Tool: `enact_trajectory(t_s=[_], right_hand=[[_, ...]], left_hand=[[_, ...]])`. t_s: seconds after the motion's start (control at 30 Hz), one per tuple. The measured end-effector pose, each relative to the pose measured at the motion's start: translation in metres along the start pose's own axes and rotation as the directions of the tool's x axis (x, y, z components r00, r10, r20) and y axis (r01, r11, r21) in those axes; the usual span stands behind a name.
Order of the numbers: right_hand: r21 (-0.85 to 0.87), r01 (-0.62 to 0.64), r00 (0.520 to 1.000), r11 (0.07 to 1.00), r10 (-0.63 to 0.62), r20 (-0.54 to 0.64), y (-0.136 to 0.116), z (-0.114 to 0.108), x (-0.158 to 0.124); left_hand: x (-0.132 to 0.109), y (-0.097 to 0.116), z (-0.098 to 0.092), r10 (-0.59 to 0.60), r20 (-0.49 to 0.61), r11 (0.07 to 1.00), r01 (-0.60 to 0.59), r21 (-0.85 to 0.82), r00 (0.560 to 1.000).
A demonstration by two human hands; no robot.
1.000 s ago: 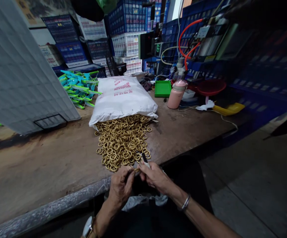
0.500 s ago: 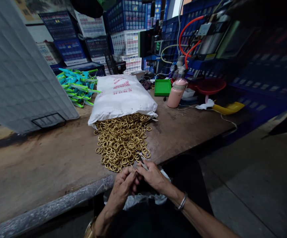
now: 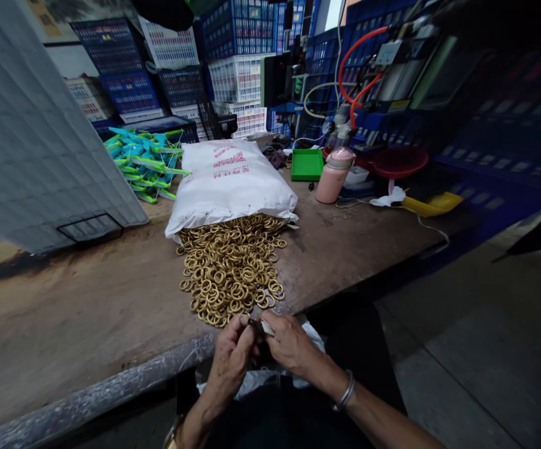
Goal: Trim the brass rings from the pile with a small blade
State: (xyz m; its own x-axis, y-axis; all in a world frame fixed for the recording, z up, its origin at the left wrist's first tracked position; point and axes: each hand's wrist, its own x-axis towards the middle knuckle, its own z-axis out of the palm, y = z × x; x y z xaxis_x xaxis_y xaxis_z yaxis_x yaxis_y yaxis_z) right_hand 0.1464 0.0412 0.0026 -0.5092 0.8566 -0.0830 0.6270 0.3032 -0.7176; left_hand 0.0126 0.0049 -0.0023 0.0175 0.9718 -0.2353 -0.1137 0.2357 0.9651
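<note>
A spread of brass-coloured rings point(image 3: 228, 274) spills out of a white printed sack point(image 3: 233, 181) onto the bench. Just in front of the pile, at the bench's near edge, my left hand point(image 3: 233, 352) is closed in a pinch. What sits between its fingertips is too small and too covered to make out. My right hand point(image 3: 291, 343) is wrapped round a small knife point(image 3: 267, 328) with a pale handle. Its dark blade points left and meets the fingertips of my left hand.
A grey-white panel point(image 3: 40, 143) stands at the left, beside a heap of green and blue plastic pieces point(image 3: 146, 159). Further right are a green tray point(image 3: 306, 165), a pink bottle point(image 3: 333, 178) and a yellow scoop-like piece point(image 3: 433, 204). Stacked crates point(image 3: 239, 78) fill the back.
The knife has swung from pointing up at the rings to pointing left at my left fingertips. My right hand has come slightly lower; my left hand has hardly moved.
</note>
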Motion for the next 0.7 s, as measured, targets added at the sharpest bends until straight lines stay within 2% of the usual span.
enact_trajectory(t_s=[0.13, 0.23, 0.37, 0.43, 0.53, 0.63, 0.7], right_hand=[[-0.128, 0.012, 1.000, 0.992, -0.011, 0.006, 0.002, 0.001, -0.001], [-0.175, -0.007, 1.000, 0.985, 0.007, 0.001, 0.010, 0.004, -0.004], [-0.178, -0.052, 0.998, 0.983, 0.043, -0.053, 0.022, 0.006, -0.009], [-0.175, -0.064, 0.994, 0.982, 0.047, -0.096, 0.024, 0.005, -0.009], [-0.176, -0.133, 0.975, 0.975, 0.097, -0.200, 0.024, 0.003, -0.003], [-0.197, -0.203, 0.948, 0.959, 0.141, -0.286, 0.021, -0.001, 0.007], [-0.208, -0.234, 0.940, 0.950, 0.166, -0.297, 0.019, -0.003, 0.014]], left_hand=[[-0.001, -0.004, 0.000, 0.057, -0.009, 0.998, -0.056, 0.040, 0.998], [-0.007, 0.000, 0.001, 0.073, -0.021, 0.995, -0.071, 0.071, 0.997], [-0.020, 0.016, 0.004, 0.057, 0.101, 0.996, -0.063, 0.058, 0.993], [-0.023, 0.018, 0.004, 0.016, 0.149, 1.000, -0.012, -0.028, 0.989], [-0.021, 0.007, 0.002, -0.080, 0.171, 0.972, 0.115, -0.206, 0.982], [-0.015, -0.008, -0.001, -0.121, 0.133, 0.932, 0.159, -0.326, 0.984], [-0.014, -0.012, -0.002, -0.140, 0.089, 0.908, 0.163, -0.386, 0.986]])
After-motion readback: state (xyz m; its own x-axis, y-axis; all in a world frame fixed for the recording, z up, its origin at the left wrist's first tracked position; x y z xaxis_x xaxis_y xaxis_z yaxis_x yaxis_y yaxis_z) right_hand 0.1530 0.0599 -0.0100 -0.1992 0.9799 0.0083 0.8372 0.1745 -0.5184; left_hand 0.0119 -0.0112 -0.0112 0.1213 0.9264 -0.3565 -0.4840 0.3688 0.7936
